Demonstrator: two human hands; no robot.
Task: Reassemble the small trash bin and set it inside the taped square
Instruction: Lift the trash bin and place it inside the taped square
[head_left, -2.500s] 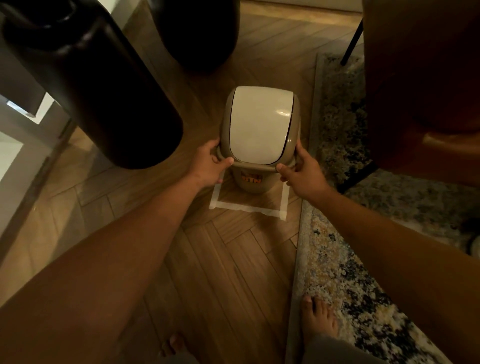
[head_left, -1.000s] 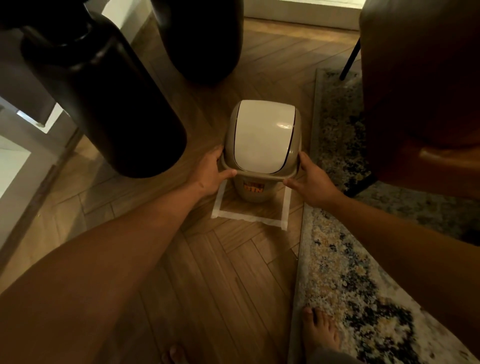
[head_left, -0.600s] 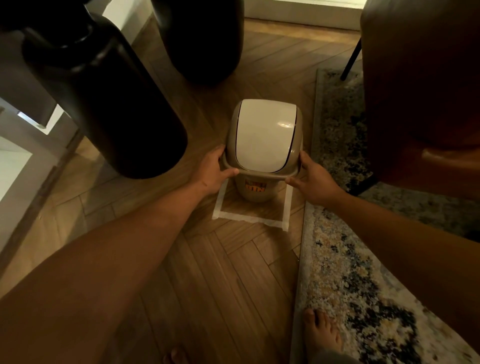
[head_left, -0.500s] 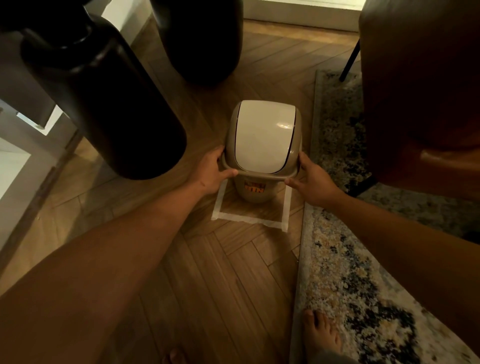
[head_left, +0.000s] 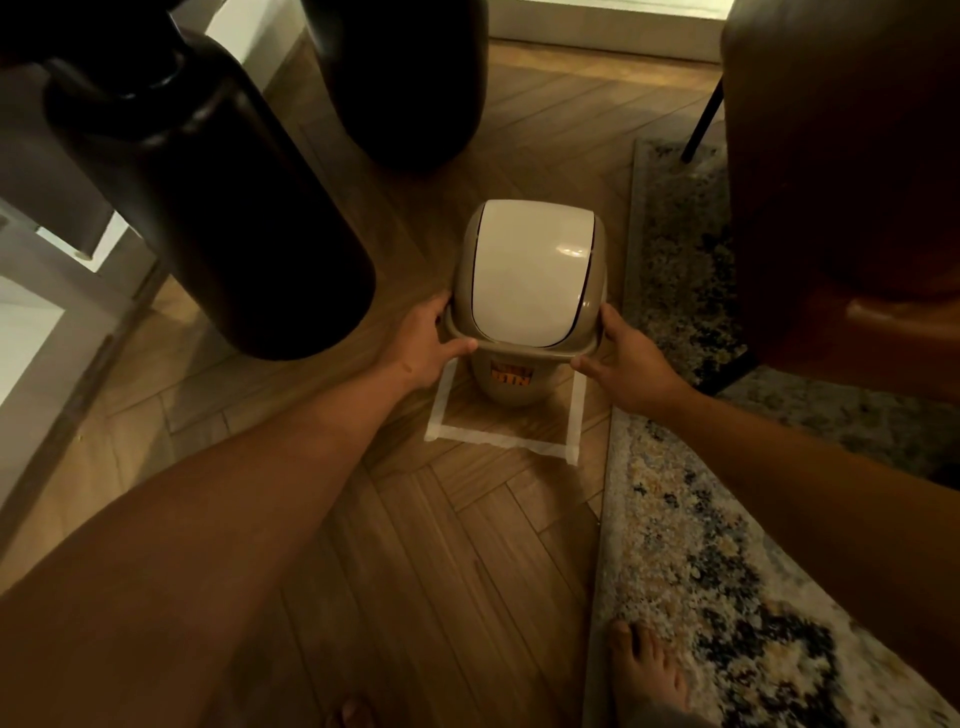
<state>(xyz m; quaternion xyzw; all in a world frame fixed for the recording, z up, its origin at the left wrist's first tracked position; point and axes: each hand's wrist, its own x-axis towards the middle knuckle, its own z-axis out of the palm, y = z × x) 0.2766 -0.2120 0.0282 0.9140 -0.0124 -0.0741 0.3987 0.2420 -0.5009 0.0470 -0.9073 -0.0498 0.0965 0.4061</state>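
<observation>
The small beige trash bin stands upright on the wooden floor, its white swing lid fitted on top. Its base sits within the white taped square, toward the far side; the square's far edge is hidden behind the bin. My left hand grips the left rim of the lid frame, thumb on the front edge. My right hand holds the right rim in the same way. An orange label shows on the bin's front.
A large dark vase stands close on the left and a second dark vase behind the bin. A patterned rug borders the square's right side. A brown chair looms at right. My bare feet are near the bottom.
The bin has come down slightly and settled inside the taped square. Both hands have stayed on its rim the whole time.
</observation>
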